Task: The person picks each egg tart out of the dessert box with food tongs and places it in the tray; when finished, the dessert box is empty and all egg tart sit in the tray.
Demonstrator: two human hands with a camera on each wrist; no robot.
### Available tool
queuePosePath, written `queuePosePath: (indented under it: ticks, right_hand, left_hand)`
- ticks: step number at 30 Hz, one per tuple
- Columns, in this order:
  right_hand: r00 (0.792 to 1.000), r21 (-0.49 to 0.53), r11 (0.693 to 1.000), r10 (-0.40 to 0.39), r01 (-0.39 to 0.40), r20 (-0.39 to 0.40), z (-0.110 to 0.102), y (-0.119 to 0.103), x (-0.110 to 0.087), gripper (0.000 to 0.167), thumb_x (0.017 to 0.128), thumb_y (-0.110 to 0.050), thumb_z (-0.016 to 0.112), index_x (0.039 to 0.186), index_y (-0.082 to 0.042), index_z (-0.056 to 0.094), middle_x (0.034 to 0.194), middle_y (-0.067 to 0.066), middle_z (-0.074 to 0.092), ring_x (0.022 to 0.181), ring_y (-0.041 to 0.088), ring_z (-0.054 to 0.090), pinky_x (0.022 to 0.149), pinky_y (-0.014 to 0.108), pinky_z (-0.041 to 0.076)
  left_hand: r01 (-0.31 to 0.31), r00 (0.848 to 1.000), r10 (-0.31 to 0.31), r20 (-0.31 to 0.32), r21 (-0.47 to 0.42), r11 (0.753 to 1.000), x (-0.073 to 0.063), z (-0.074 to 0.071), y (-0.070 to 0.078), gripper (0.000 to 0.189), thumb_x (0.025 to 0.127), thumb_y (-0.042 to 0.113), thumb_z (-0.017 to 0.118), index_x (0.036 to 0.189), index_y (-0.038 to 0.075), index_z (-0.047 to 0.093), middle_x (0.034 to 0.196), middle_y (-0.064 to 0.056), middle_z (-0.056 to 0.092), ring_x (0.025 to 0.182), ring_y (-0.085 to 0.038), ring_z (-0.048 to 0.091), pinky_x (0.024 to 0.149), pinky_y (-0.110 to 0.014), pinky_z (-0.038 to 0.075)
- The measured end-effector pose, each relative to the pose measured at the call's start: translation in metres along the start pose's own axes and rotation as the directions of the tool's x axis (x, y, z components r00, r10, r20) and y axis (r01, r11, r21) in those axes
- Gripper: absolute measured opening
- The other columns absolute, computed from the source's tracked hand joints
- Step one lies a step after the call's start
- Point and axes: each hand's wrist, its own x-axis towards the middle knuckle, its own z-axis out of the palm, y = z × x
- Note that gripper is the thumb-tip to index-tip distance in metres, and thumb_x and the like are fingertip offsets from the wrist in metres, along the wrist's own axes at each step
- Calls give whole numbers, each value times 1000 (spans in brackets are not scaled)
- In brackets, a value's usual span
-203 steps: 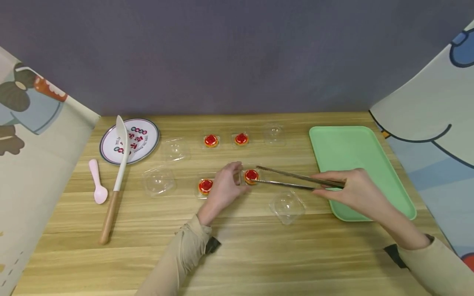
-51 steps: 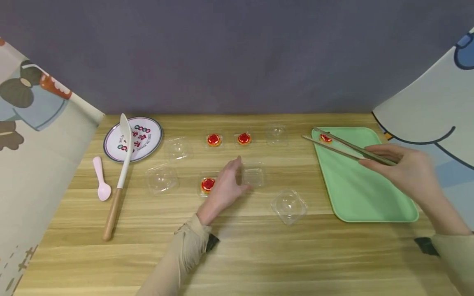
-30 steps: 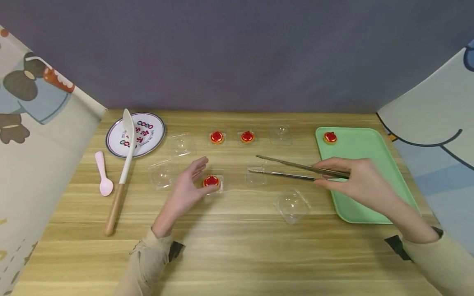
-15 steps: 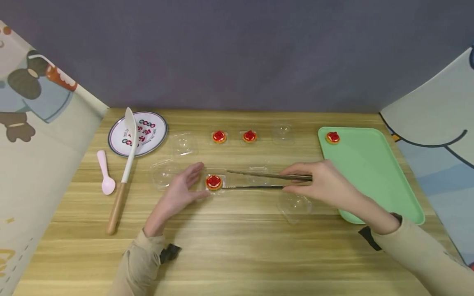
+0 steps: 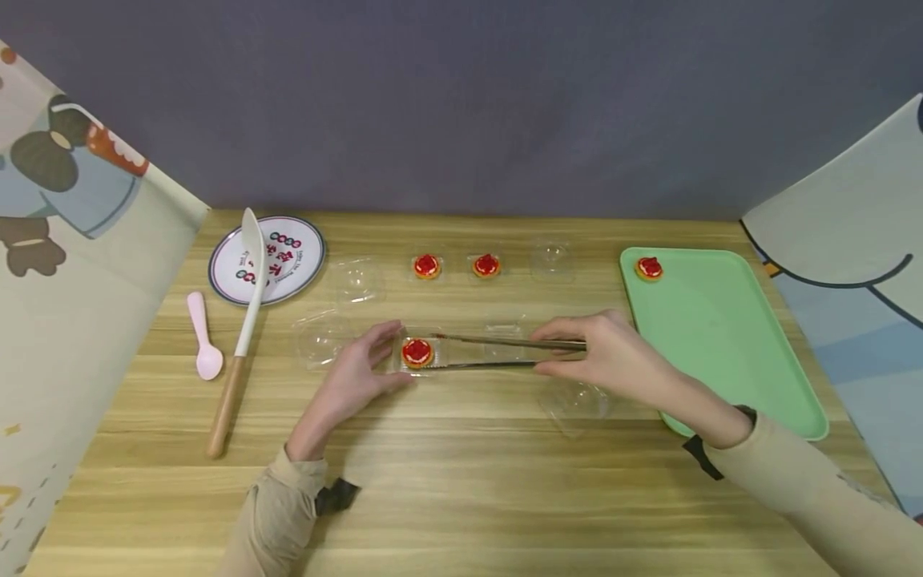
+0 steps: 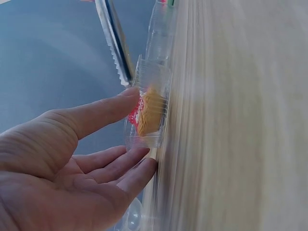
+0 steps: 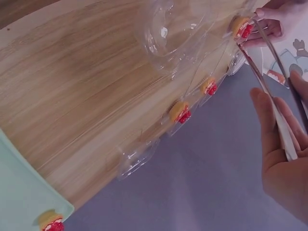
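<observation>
My left hand holds a small clear plastic box between thumb and fingers on the table. Inside it sits a toy tart with a red top and a tan base. With my right hand I grip metal tongs, pointing left. The tong tips stand one on either side of the tart; whether they touch it I cannot tell. Under the tongs lies another clear box with no tart in it.
A green tray at the right bears one tart. Two boxed tarts stand at the back. More clear boxes lie around. At left are a plate, a long white spoon with wooden handle and a pink spoon.
A tart went from the middle box to the tray with the tongs. My left hand then shifted left to another box, and the tongs came back left and narrowed around its tart.
</observation>
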Motion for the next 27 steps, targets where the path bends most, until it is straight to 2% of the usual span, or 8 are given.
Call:
queuePosePath:
  ticks: [1,3,6,11,15,23,26,27]
  right_hand:
    - [1000,-2,1000,-3,3,0,0,0,0,30,87,-17,91,116,-13,82,111,1,81,99,18,78,82,39,65]
    - [1000,0,1000,-8,8,5,1,-1,2,31,87,-16,91,116,-12,82,111,1,81,79,11,75,70,32,62]
    - [1000,-9,1000,-23,23,6,1,-3,4,31,87,-16,92,116,-12,82,112,2,81,60,2,59,56,25,50]
    - [998,-39,998,-54,55,27,-1,-8,8,34,86,-16,92,119,-10,82,114,5,81,52,-5,44,53,22,42]
    - [997,-50,997,-58,61,58,-2,-12,11,37,88,-19,91,121,-7,80,113,8,81,46,-4,26,48,24,35]
    - [994,-83,995,-52,60,97,3,-16,17,42,86,-24,92,122,-4,80,112,9,81,48,-5,34,56,22,47]
    - [994,-87,995,-41,50,104,6,-17,19,43,86,-23,92,122,-3,79,111,11,81,47,-2,33,52,22,44]
    - [994,-89,995,-39,48,105,6,-17,19,42,86,-23,92,121,-2,79,110,11,81,48,-3,39,52,22,46]
  left_hand:
    - [-1,1000,1,-3,0,1000,0,0,0,89,82,-9,86,158,-10,39,162,-30,41,146,-47,46,119,-45,44]
    - [-2,1000,2,-8,1,1000,0,0,0,87,82,-9,86,157,-10,40,161,-31,43,143,-48,49,117,-45,46]
    - [-11,1000,11,-17,2,1000,0,1,0,85,83,-8,86,155,-12,42,158,-32,45,137,-51,54,113,-44,50]
    - [-27,999,28,-31,33,999,-1,2,0,84,82,-7,87,153,-12,43,155,-33,48,128,-50,63,106,-40,55]
    - [-29,999,30,-34,47,999,-1,2,1,83,82,-7,87,153,-13,43,155,-34,48,125,-50,64,104,-38,57]
    - [-26,999,28,-37,45,999,-2,3,1,83,83,-6,87,153,-13,43,156,-34,47,126,-50,64,104,-39,56]
    - [-25,999,26,-34,38,999,-2,4,1,83,84,-6,86,153,-14,42,156,-34,47,126,-50,64,104,-39,56]
    - [-23,999,24,-33,36,999,-2,4,1,83,84,-6,86,153,-14,42,156,-34,47,126,-50,64,104,-39,56]
